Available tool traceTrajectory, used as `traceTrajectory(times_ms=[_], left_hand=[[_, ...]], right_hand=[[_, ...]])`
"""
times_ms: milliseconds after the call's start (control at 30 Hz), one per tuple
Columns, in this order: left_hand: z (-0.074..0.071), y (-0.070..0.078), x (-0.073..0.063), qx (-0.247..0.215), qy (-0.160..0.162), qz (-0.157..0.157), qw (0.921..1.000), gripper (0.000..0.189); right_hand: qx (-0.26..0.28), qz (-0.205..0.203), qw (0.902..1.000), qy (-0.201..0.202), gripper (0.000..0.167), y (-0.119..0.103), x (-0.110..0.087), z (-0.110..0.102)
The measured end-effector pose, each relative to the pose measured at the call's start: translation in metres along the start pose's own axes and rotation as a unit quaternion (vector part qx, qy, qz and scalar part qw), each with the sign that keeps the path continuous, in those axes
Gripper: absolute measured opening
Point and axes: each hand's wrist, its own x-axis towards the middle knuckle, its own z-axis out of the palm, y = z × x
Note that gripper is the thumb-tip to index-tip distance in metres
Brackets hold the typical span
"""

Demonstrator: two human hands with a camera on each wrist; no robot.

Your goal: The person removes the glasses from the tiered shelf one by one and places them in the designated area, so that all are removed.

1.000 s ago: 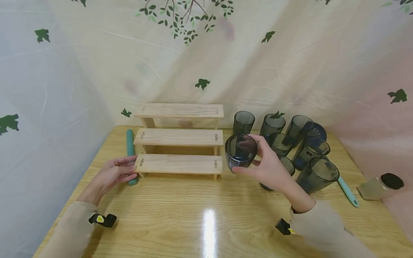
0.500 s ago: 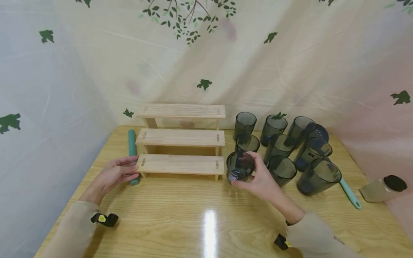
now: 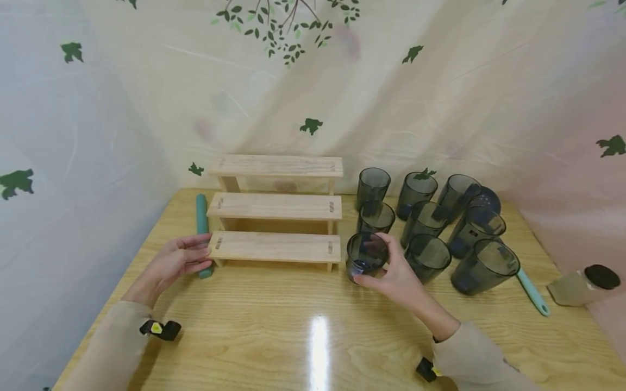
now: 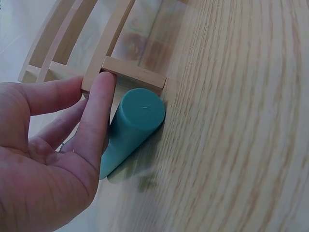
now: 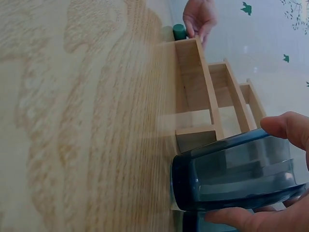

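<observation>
My right hand grips a smoked dark glass tumbler, thumb on one side and fingers round the other. In the right wrist view its base is right at the tabletop. It stands beside the right end of the lowest step of a three-tier wooden shelf, in front of another tumbler. At the shelf's left end my left hand pinches the corner of the lowest step between its fingertips. A teal cylinder lies on the table just below those fingers.
Several more dark tumblers stand in rows to the right. A light teal handle with a dark perforated head lies behind and beside them. A dark-lidded jar is at the table's right edge. Patterned fabric hangs behind.
My right hand has brought the tumbler down and toward me, to the front of the row beside the shelf. My left hand has stayed at the shelf's left end.
</observation>
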Motion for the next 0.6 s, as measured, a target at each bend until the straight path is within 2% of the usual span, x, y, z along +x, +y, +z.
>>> traceTrajectory(times_ms=[400, 600], left_hand=[[-0.0015, -0.0028, 0.0027, -0.004, 0.007, -0.006, 0.9999, 0.067], [-0.0010, -0.0011, 0.0018, -0.010, 0.007, -0.005, 0.9999, 0.067]], right_hand=[[-0.002, 0.051, 0.9986, -0.013, 0.094, 0.0026, -0.0007, -0.0056], [-0.017, 0.052, 0.9982, -0.023, 0.094, -0.0002, -0.0032, -0.0093]])
